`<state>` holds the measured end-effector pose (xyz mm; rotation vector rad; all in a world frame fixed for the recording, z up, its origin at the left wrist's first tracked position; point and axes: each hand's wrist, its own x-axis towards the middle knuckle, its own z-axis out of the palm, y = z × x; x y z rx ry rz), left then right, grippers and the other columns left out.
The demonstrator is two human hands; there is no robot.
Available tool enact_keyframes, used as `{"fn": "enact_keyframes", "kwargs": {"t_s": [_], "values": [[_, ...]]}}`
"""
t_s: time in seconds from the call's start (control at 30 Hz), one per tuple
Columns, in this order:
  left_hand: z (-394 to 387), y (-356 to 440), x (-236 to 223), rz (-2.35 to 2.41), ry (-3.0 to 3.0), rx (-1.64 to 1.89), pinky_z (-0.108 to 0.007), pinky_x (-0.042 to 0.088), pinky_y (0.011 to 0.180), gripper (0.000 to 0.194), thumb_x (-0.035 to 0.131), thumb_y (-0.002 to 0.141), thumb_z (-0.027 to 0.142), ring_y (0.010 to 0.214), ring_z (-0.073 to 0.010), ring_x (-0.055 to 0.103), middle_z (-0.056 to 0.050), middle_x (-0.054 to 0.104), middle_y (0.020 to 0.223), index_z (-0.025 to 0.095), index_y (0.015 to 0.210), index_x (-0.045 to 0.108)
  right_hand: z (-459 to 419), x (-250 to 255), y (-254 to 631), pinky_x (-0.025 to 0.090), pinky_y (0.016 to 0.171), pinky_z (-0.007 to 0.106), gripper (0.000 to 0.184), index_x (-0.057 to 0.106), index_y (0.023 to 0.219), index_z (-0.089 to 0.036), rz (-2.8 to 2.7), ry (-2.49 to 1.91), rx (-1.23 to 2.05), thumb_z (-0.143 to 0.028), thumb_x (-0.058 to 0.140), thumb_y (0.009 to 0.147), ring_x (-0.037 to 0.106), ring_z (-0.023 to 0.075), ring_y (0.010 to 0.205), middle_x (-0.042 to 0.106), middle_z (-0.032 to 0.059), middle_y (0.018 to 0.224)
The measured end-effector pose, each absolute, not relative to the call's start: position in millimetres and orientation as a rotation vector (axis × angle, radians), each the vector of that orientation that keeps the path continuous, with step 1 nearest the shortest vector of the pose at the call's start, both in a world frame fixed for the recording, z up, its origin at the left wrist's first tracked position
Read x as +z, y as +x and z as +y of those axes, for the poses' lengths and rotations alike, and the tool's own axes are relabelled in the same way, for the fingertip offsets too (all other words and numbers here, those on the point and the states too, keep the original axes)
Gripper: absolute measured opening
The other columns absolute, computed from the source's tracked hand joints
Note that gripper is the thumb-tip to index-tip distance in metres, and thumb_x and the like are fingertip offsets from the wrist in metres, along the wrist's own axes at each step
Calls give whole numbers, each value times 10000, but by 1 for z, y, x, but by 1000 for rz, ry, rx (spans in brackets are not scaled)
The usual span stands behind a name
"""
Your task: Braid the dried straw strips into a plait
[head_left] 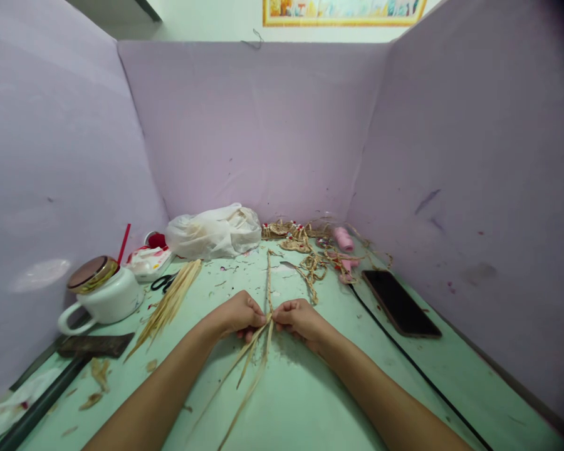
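The left hand (244, 313) is pinching the straw braid (269, 282) tightly between thumb and fingers, and the right hand (301, 318) is gripping it just as closely from the other side, their fingertips nearly meeting. The braid is lying on the pale green table (319, 407), its plaited length pointing away from the person, while loose strands (250, 357) are fanning out toward the near side. Left of the hands, a straw bundle (176, 297) is resting near black-handled scissors (160, 283), and a white mug (117, 297) is standing behind a hammer (96, 346). Beyond, a white plastic bag (216, 233) is slumping near braided pieces (295, 243). On the right, a phone (402, 302) is lying beside a black cable (402, 346).
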<state>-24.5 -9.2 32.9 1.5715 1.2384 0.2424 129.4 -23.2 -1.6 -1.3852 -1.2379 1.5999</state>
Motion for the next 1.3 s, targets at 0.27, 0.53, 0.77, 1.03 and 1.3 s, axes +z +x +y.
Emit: {"fn": "enact_keyframes", "kwargs": {"t_s": [0.27, 0.53, 0.77, 1.03, 1.3], "values": [[-4, -22, 23, 1290, 1491, 283, -169, 232, 330, 134, 572, 544, 232, 338, -79, 422, 29, 462, 375, 127, 627, 581, -21, -5, 129, 127, 342, 190, 45, 556, 561, -117, -1221, -1379, 1587, -155, 547, 584, 259, 22, 315, 496, -40, 411], [-1, -20, 15, 1373, 1513, 348, -171, 228, 337, 94, 551, 549, 208, 316, -78, 406, 31, 429, 339, 119, 578, 555, -23, -4, 130, 114, 338, 190, 48, 547, 551, -122, -1251, -1393, 1577, -162, 542, 579, 236, 21, 312, 484, -45, 405], [-3, -22, 22, 1331, 1541, 304, -182, 188, 336, 158, 557, 561, 264, 308, -63, 354, 33, 411, 338, 110, 575, 592, -22, -4, 130, 108, 336, 193, 39, 553, 569, -126, -1225, -1389, 1598, -164, 543, 577, 239, 21, 311, 500, -45, 418], [4, -26, 14, 1355, 1421, 273, -189, 158, 323, 195, 578, 535, 313, 292, -59, 311, 36, 418, 339, 129, 600, 583, -22, -3, 128, 113, 344, 194, 50, 550, 553, -118, -1238, -1401, 1572, -151, 533, 587, 234, 21, 307, 488, -40, 405], [5, -27, 12, 1353, 1388, 228, -186, 145, 327, 235, 537, 567, 380, 295, -61, 312, 20, 426, 345, 146, 551, 521, -24, -1, 129, 110, 346, 194, 66, 547, 535, -116, -1245, -1398, 1558, -145, 531, 592, 239, 22, 314, 486, -38, 400]]}}
